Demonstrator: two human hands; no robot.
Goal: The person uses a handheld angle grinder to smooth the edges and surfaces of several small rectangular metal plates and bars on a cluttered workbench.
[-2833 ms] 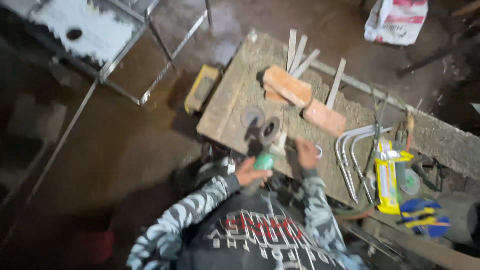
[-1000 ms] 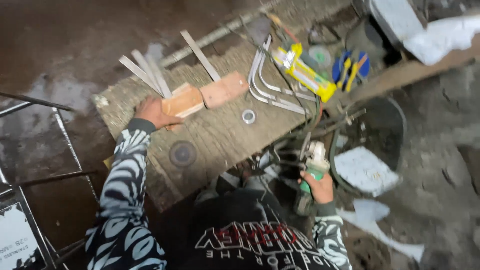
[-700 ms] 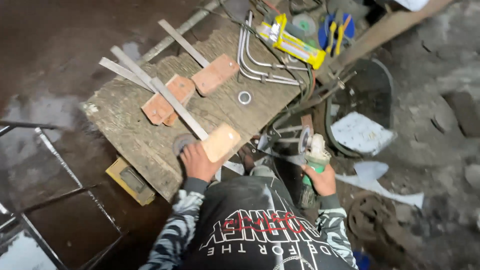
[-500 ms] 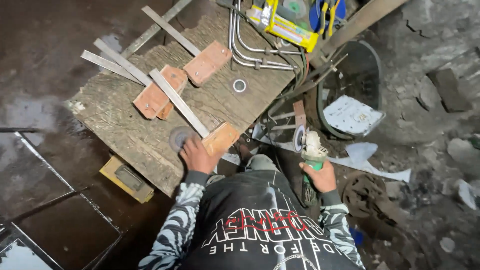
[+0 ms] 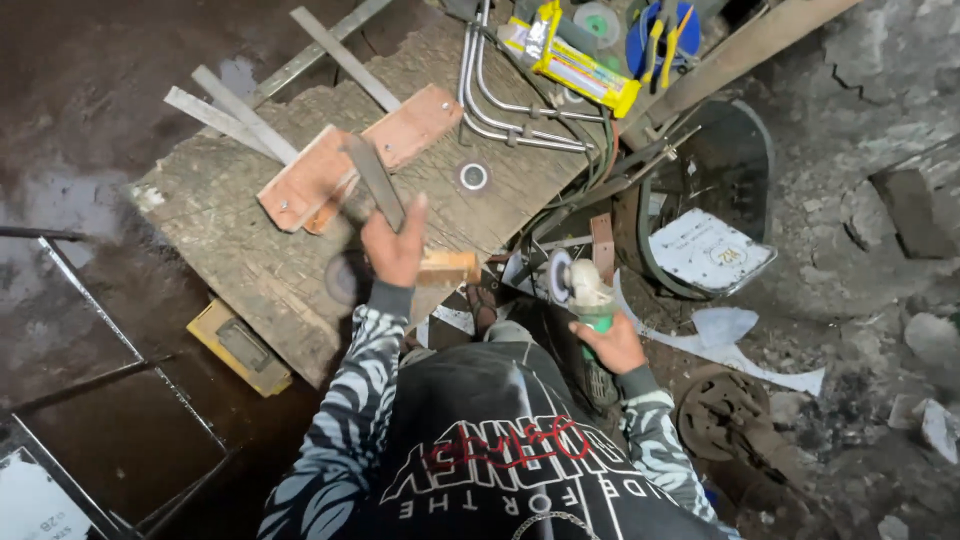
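My left hand (image 5: 393,250) reaches over a rough wooden board (image 5: 240,250) and grips the near end of a flat metal bar (image 5: 370,175). The bar lies slanted across a reddish brick (image 5: 300,185). A second brick (image 5: 415,122) lies just beyond it. A small wooden block (image 5: 450,268) rests at the board's near edge, beside my wrist. My right hand (image 5: 612,343) holds an angle grinder (image 5: 583,298) upright below the board's edge, with its disc (image 5: 557,276) facing left.
A metal ring (image 5: 473,177), a dark disc (image 5: 340,278), loose metal strips (image 5: 225,108) and bent tubes (image 5: 515,105) lie on the board. A yellow packet (image 5: 572,62) sits at the back. A dark tub (image 5: 735,170) holding a white sheet (image 5: 705,250) stands at the right. A yellow box (image 5: 240,345) lies on the floor.
My left hand has moved up from the wooden block to the near end of the metal bar and closed on it. The grinder stays in my right hand.
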